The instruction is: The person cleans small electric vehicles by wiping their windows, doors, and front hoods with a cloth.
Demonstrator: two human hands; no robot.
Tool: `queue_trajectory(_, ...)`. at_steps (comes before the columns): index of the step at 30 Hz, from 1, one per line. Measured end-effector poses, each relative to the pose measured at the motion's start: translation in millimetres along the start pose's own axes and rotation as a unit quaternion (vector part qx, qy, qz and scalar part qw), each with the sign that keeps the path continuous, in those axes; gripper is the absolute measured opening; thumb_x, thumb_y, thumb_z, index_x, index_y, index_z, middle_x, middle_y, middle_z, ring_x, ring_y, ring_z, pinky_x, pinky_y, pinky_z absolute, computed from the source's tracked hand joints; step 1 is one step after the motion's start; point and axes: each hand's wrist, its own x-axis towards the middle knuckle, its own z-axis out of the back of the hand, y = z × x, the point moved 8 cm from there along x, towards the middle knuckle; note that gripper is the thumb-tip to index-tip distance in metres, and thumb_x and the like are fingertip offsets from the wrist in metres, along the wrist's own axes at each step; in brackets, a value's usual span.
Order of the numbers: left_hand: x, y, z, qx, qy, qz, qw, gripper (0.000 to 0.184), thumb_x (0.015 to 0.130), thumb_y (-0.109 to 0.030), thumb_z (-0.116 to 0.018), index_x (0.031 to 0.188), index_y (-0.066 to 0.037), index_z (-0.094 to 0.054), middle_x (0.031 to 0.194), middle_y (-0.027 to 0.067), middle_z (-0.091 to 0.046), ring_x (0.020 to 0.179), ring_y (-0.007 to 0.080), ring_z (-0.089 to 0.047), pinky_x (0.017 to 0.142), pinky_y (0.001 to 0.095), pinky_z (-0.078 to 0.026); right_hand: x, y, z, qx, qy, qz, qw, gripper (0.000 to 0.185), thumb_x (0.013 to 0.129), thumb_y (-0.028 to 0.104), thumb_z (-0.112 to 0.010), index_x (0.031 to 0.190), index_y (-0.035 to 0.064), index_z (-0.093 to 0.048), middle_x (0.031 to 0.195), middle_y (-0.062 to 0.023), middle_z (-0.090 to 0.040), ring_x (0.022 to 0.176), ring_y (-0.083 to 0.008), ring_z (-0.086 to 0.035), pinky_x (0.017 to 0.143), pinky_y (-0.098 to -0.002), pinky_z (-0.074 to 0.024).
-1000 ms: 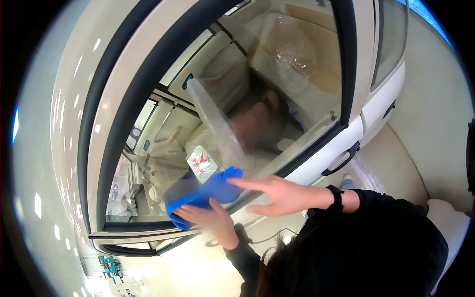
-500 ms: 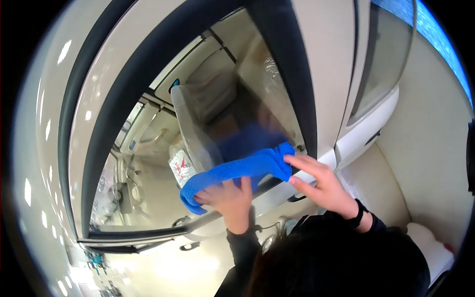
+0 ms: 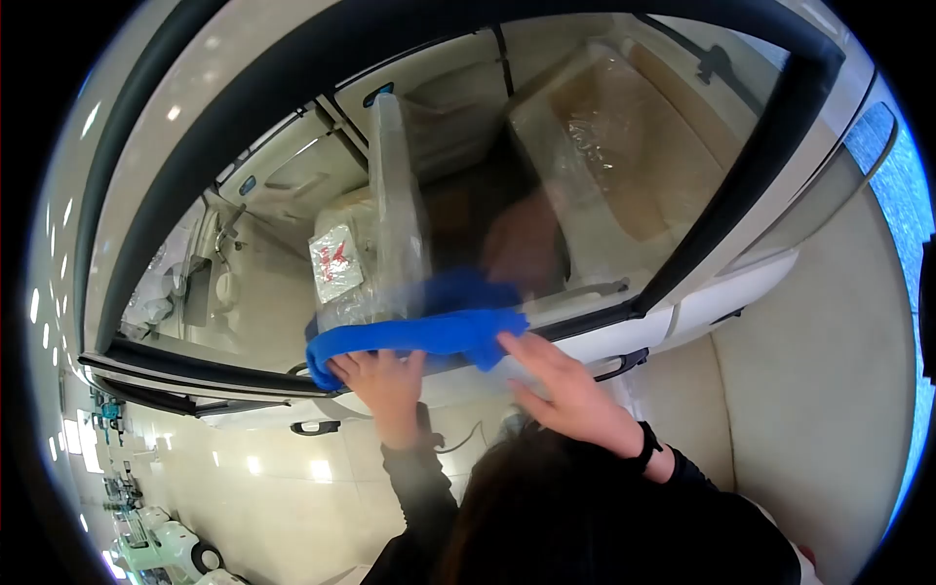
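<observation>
A blue cloth (image 3: 419,336) lies in a long fold against the lower part of a car's side window, and the glass reflects it. My left hand (image 3: 383,385) is at the cloth's left end, its fingertips tucked against the fabric and the thumb raised. At the right end, my right hand (image 3: 565,390) touches the cloth with extended fingers, the thumb lower and apart. A black band (image 3: 651,447) circles my right wrist. Behind the glass is a plastic-wrapped seat (image 3: 395,185) with a white packet with red print (image 3: 334,263) beside it.
The dark window frame (image 3: 780,146) surrounds the glass. Door handles (image 3: 315,427) show below it. A cable (image 3: 463,441) is near my left sleeve. Pale tiled floor (image 3: 292,487) extends below, with a white wheeled vehicle (image 3: 166,546) and teal equipment at the lower left.
The view has shifted, showing more of the window on the right. Since half a second ago, both hands and the cloth have moved left in view; the cloth's right end now sits lower.
</observation>
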Motion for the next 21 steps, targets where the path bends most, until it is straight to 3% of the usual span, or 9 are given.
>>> queue_trajectory(1,-6,11,-1,0.007,-0.002,-0.010,1.000,0.080,0.088,-0.055,-0.054,0.146,-0.005,-0.030,0.147,0.0362,-0.019,0.133,0.0595,-0.017,0.107,0.0668,-0.015,4,4,-15,0.018,0.021,-0.010,1.000,0.056,0.085,0.004,-0.063,0.138,0.0040,-0.044,0.126,-0.0202,-0.055,0.115,-0.0389,-0.053,0.098,-0.0401,-0.0434)
queue_trajectory(2,-12,24,-3,0.017,0.005,-0.007,1.000,0.082,0.089,-0.055,-0.051,0.147,-0.004,-0.025,0.150,0.0361,-0.014,0.136,0.0580,-0.014,0.109,0.0647,-0.014,7,4,-30,0.026,0.030,0.003,0.999,0.058,0.084,0.003,-0.062,0.139,0.0056,-0.043,0.127,-0.0203,-0.054,0.115,-0.0389,-0.052,0.099,-0.0407,-0.0430)
queue_trajectory(5,-35,69,-13,0.015,0.016,0.012,1.000,0.083,0.091,-0.055,-0.047,0.149,-0.002,-0.019,0.151,0.0367,-0.008,0.138,0.0560,-0.009,0.112,0.0624,-0.011,19,9,-77,0.017,0.051,0.051,0.997,0.060,0.083,0.004,-0.061,0.139,0.0044,-0.041,0.122,-0.0205,-0.055,0.114,-0.0382,-0.051,0.097,-0.0430,-0.0434)
queue_trajectory(11,-90,138,-42,-0.026,0.070,0.059,0.995,0.084,0.096,-0.054,-0.037,0.150,0.002,-0.007,0.152,0.0356,-0.002,0.140,0.0539,-0.004,0.113,0.0603,-0.005,28,7,-170,0.025,0.096,0.060,0.993,0.061,0.085,0.008,-0.059,0.142,0.0035,-0.037,0.126,-0.0212,-0.054,0.119,-0.0370,-0.049,0.102,-0.0427,-0.0408)
queue_trajectory(16,-117,107,-55,-0.147,0.114,0.060,0.981,0.083,0.099,-0.053,-0.032,0.147,0.009,-0.008,0.151,0.0373,0.000,0.140,0.0542,-0.001,0.113,0.0609,-0.003,15,-15,-204,0.087,0.120,-0.050,0.988,0.059,0.085,0.008,-0.058,0.141,0.0013,-0.038,0.130,-0.0217,-0.052,0.122,-0.0372,-0.048,0.103,-0.0408,-0.0400)
queue_trajectory(19,-111,81,-39,-0.234,0.060,0.170,0.955,0.078,0.100,-0.042,-0.041,0.146,0.011,-0.006,0.151,0.0373,0.002,0.142,0.0493,-0.003,0.115,0.0535,-0.005,1,-35,-202,0.099,0.092,-0.077,0.988,0.056,0.084,0.007,-0.057,0.138,0.0003,-0.041,0.130,-0.0216,-0.052,0.120,-0.0377,-0.049,0.101,-0.0406,-0.0416)
queue_trajectory(21,-122,77,-62,-0.392,0.089,0.296,0.866,0.079,0.099,-0.040,-0.046,0.147,0.010,-0.007,0.152,0.0362,0.001,0.143,0.0468,-0.005,0.116,0.0494,-0.007,-4,-38,-187,0.094,0.062,-0.074,0.991,0.055,0.084,0.006,-0.057,0.136,0.0003,-0.044,0.130,-0.0213,-0.053,0.118,-0.0381,-0.051,0.099,-0.0410,-0.0431)
